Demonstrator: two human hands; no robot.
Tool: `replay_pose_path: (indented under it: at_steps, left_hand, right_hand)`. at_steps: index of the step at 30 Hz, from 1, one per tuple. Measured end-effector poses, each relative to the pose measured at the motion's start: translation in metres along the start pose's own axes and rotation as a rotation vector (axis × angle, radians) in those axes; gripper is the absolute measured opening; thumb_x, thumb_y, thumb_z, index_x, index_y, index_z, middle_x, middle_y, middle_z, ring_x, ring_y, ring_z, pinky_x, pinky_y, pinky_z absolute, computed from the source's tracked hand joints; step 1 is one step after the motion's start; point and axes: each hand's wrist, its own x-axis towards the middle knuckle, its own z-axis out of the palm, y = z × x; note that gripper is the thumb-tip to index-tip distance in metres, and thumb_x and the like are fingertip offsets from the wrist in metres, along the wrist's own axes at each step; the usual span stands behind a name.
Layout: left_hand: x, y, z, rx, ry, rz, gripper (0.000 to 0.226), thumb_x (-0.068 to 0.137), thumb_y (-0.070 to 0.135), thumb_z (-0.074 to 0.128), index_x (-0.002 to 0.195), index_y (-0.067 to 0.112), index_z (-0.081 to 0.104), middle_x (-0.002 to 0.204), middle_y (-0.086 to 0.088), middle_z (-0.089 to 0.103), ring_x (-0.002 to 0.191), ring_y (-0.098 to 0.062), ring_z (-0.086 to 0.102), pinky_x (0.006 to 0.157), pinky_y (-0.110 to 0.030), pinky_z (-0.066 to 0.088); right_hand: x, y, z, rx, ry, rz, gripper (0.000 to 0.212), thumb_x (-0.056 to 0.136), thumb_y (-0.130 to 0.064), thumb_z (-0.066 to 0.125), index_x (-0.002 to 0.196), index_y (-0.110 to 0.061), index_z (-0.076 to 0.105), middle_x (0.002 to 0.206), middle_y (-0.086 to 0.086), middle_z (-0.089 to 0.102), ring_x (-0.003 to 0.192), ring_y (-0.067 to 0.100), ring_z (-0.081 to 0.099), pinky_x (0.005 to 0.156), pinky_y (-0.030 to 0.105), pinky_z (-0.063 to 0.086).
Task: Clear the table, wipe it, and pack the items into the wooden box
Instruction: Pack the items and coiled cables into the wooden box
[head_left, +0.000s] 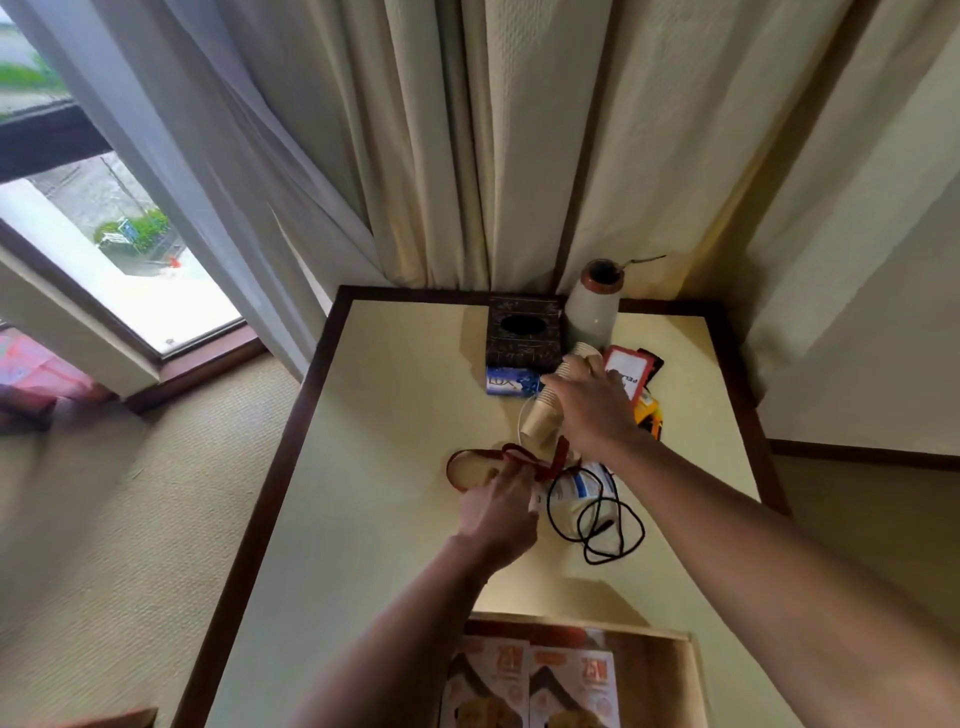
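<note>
As I lean over the table (389, 415), my left hand (498, 506) grips a red-trimmed slipper (467, 470) by its strap, fingers curled round it, about the middle of the top; my right hand (592, 410) reaches further back and closes its fingers over a stack of paper cups (540, 421) lying on its side, slanting toward the far right corner. Just right of the slipper lies a white packet with blue print (576, 493); a black cable (608, 527) loops over and beside it, nearer the right edge. Behind the cups a blue bar of soap (511, 382) touches the front of a dark tissue box (524, 332), which stands against the far edge; a pale bottle with a brown neck (595, 306) stands upright just right of that box, in the far right corner; a red and white card (628, 376) and a yellow packet (649, 413) lie beyond my right wrist, partly hidden by it. At the near edge sits the wooden box (623, 626), open, with printed leaflets (530, 680) flat inside it. Cream curtains (467, 130) hang behind the far edge; a window (104, 234) shows to the left; beige carpet (130, 493) runs along the left edge.
</note>
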Motion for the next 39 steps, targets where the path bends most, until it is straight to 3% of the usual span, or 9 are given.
replay_pose_path:
  at_steps: [4,8,11,15,19,24,29,33,39]
  left_hand:
    - [0.004,0.001,0.002,0.004,0.037,-0.031,0.059,0.097,0.025,0.064,0.146,0.019,0.033,0.132,-0.006,0.062,0.107,-0.029,0.066,0.08,-0.043,0.059]
    - [-0.002,0.004,-0.008,0.045,0.117,0.029,0.062,0.096,0.029,0.067,0.145,0.018,0.031,0.121,-0.008,0.068,0.102,-0.029,0.066,0.082,-0.042,0.056]
    - [-0.008,0.004,-0.02,0.065,0.214,0.114,0.058,0.097,0.028,0.067,0.146,0.019,0.037,0.116,-0.005,0.073,0.098,-0.027,0.068,0.081,-0.041,0.056]
    - [-0.022,0.004,-0.04,0.181,0.342,0.22,0.047,0.088,0.017,0.071,0.133,0.017,0.055,0.119,-0.004,0.074,0.108,-0.026,0.067,0.095,-0.046,0.049]
    - [-0.055,0.004,-0.067,0.026,0.418,0.24,0.04,0.094,0.016,0.069,0.133,0.017,0.059,0.127,-0.003,0.069,0.104,-0.022,0.069,0.081,-0.038,0.058]
    - [-0.114,-0.003,-0.094,-0.286,0.486,0.121,0.035,0.103,0.016,0.057,0.137,0.021,0.056,0.14,0.001,0.058,0.106,-0.016,0.067,0.085,-0.034,0.06]
    - [-0.177,-0.02,-0.101,-0.482,0.645,0.058,0.028,0.1,0.018,0.065,0.127,0.022,0.063,0.123,0.0,0.067,0.093,-0.011,0.069,0.066,-0.026,0.063]
    - [-0.218,-0.033,-0.079,-0.707,0.572,-0.066,0.025,0.097,0.018,0.068,0.119,0.029,0.063,0.111,0.001,0.071,0.09,-0.015,0.073,0.059,-0.019,0.06]
    - [-0.24,-0.022,-0.04,-1.065,0.328,-0.136,0.021,0.098,0.008,0.065,0.116,0.019,0.066,0.108,-0.007,0.074,0.096,-0.027,0.075,0.065,-0.031,0.063]
  right_hand:
    - [0.018,0.002,0.01,-0.266,-0.093,-0.076,0.082,0.081,-0.025,0.078,0.152,-0.03,0.036,0.161,0.017,0.024,0.147,0.039,0.021,0.119,0.057,0.019]
    - [0.017,0.006,0.013,-0.325,-0.007,-0.106,0.058,0.089,-0.024,0.068,0.143,-0.029,0.048,0.155,0.015,0.032,0.143,0.037,0.027,0.119,0.058,0.015]
    - [0.011,0.007,0.005,-0.335,0.05,-0.139,0.055,0.09,-0.019,0.068,0.142,-0.025,0.049,0.153,0.013,0.039,0.143,0.035,0.03,0.118,0.057,0.018]
    - [-0.011,0.01,-0.013,-0.242,0.149,-0.154,0.054,0.088,-0.024,0.068,0.137,-0.018,0.048,0.142,0.008,0.052,0.142,0.03,0.036,0.115,0.055,0.026]
    - [-0.05,0.009,-0.038,-0.077,0.258,-0.111,0.071,0.074,-0.044,0.084,0.13,-0.019,0.049,0.134,0.004,0.057,0.135,0.028,0.045,0.11,0.053,0.031]
    - [-0.124,-0.009,-0.064,0.186,0.374,0.004,0.056,0.095,-0.038,0.061,0.145,-0.024,0.042,0.139,0.007,0.051,0.135,0.029,0.043,0.118,0.056,0.022]
    - [-0.218,-0.029,-0.075,0.48,0.225,0.073,0.062,0.096,-0.044,0.061,0.15,-0.03,0.033,0.144,0.003,0.046,0.127,0.024,0.047,0.105,0.046,0.037]
    - [-0.289,-0.037,-0.059,0.564,-0.007,0.122,0.054,0.092,-0.048,0.066,0.138,-0.033,0.041,0.135,-0.003,0.053,0.105,0.012,0.048,0.086,0.029,0.045]
    - [-0.33,-0.062,-0.023,0.36,-0.237,-0.035,0.063,0.09,-0.052,0.065,0.145,-0.035,0.039,0.147,-0.01,0.045,0.126,0.014,0.045,0.11,0.033,0.037]
